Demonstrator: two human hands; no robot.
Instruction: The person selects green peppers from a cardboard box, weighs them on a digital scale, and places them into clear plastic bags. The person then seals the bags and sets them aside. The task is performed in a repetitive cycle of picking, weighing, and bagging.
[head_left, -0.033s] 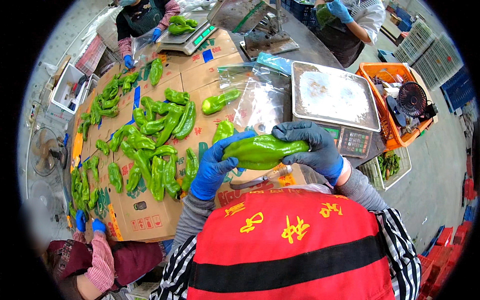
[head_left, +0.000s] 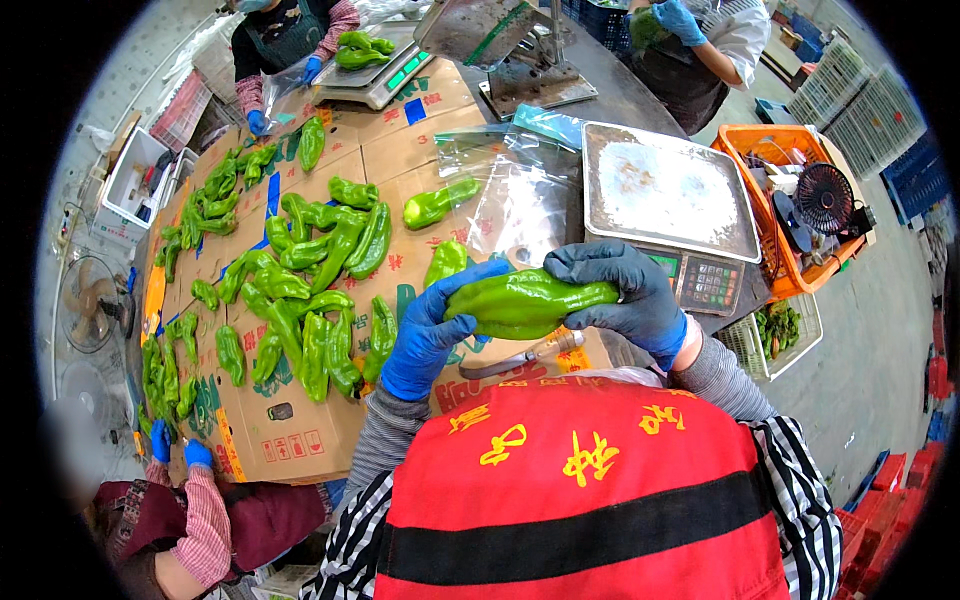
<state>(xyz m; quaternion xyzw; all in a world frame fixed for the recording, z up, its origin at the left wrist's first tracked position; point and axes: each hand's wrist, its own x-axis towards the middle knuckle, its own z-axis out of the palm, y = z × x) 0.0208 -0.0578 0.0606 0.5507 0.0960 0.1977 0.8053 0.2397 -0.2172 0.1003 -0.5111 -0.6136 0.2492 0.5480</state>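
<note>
Clamps a long, plump, shallowly furrowed green pepper (head_left: 530,303), glossy with highlights, by its ends between left hand (head_left: 428,335) and right hand (head_left: 632,300).

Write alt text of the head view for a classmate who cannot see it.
Blue-gloved left hand and dark-gloved right hand hold one green pepper between them; more peppers lie on cardboard, a scale to the right.

The left hand (head_left: 422,338) and right hand (head_left: 628,298), both gloved, grip a green pepper (head_left: 530,304) between them. Around it lie clear plastic (head_left: 525,215) at twelve o'clock, a metal-topped scale (head_left: 670,190) at two, a knife (head_left: 523,357) (its blade curved) at six, and loose peppers (head_left: 342,245) on cardboard (head_left: 330,420) at nine.
</note>
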